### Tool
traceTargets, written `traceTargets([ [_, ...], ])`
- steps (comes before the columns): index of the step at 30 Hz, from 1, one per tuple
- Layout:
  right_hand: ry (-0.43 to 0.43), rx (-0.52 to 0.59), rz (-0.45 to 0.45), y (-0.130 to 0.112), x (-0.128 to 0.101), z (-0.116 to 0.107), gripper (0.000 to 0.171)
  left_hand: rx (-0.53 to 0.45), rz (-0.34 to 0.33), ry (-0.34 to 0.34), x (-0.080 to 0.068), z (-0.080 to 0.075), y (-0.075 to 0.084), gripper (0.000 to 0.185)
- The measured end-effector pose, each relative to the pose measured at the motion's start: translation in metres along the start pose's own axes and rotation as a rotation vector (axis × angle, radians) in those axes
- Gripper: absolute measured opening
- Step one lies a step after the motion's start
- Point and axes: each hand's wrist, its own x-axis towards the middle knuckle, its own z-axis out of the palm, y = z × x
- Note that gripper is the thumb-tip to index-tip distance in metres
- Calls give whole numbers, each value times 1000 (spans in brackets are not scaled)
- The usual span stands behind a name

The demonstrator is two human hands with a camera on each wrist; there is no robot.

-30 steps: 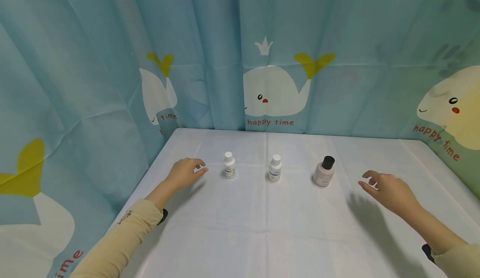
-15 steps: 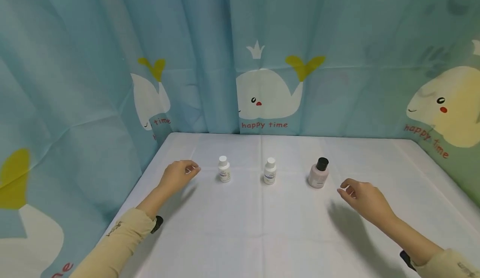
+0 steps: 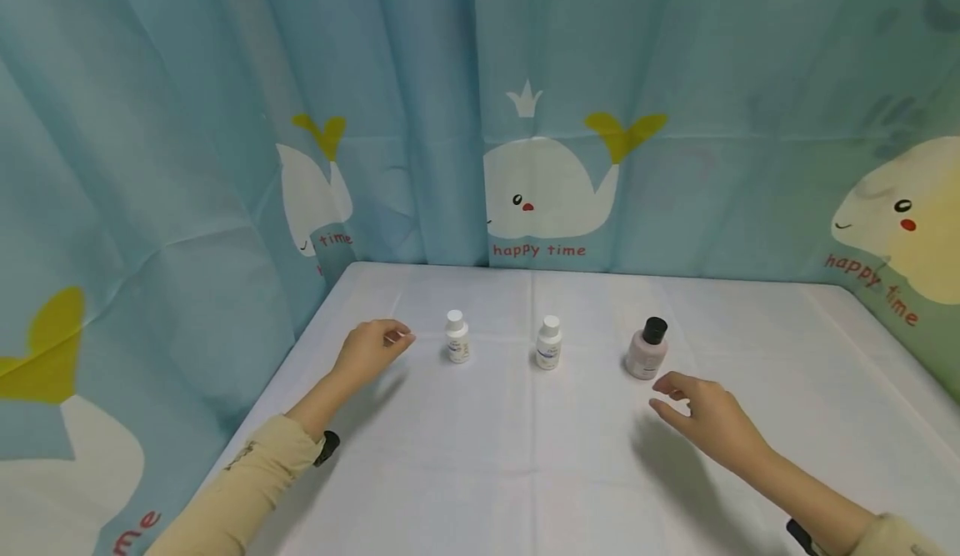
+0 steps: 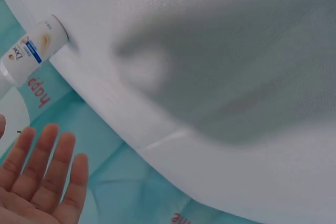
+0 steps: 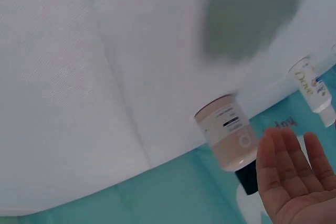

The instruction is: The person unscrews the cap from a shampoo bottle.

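Observation:
Three small bottles stand in a row on the white table (image 3: 525,456). The left white bottle (image 3: 457,337) (image 4: 31,51) is nearest my left hand (image 3: 375,348) (image 4: 44,182), which hovers just left of it with straight fingers and holds nothing. A second white bottle (image 3: 548,343) (image 5: 314,91) stands in the middle. The pink bottle with a black cap (image 3: 647,348) (image 5: 227,136) stands on the right. My right hand (image 3: 701,418) (image 5: 294,177) floats just in front of it, fingers relaxed, holding nothing.
A blue curtain with white whales (image 3: 547,181) hangs close behind the table and along both sides. The table's left edge (image 3: 300,348) runs by my left sleeve (image 3: 240,489).
My right hand has moved left and nearer, from the right of the pink bottle to just in front of it. My left hand has hardly moved.

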Motion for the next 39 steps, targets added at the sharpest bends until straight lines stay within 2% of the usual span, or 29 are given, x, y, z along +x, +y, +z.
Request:
traceTargets([
  [4,8,42,-32,-10,1,5,16,-29,4,10,-2,-1,1,26],
  [9,29,101,-80,-20,3,11,16,-109,11,10,1,-2,6,28],
  [16,-16,167,-83,-29,7,20,20,-232,-3,-24,2,-1,15,27],
  [23,-67,249,-97,-36,12,30,26,-263,22,-29,1,-1,20,31],
  [32,-98,312,-182,-52,26,38,24,-303,100,-1,11,5,30,32],
  [35,-116,327,-197,-54,31,42,23,-303,97,11,14,8,34,33],
  [39,-156,360,-203,-59,38,51,24,-309,57,13,15,10,37,34],
])
